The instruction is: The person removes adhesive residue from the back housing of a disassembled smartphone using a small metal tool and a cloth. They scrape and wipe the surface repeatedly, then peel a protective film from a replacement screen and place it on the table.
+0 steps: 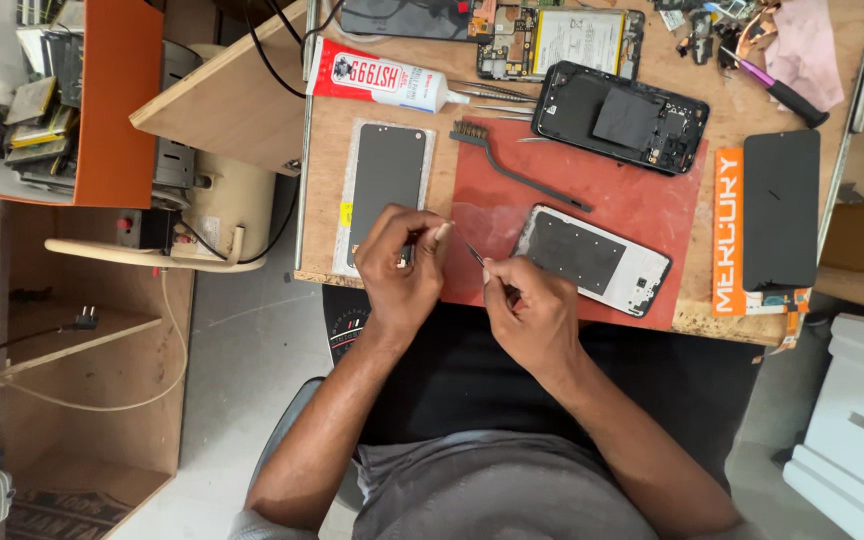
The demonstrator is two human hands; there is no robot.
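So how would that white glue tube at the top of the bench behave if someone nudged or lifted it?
The glue tube lies on its side and looks round-bodied, so a sideways nudge would probably roll it. It looks soft-walled, likely denting under a squeeze. Probably light for its size.

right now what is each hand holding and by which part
The right hand pinches thin tweezers by the rear end. The left hand pinches something small at its fingertips; too small to tell what.

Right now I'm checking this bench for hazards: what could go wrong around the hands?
The tweezers in the right hand point toward the left hand; a slip could prick a finger. The phone frame lies close by the right hand and could get nudged toward the bench edge.
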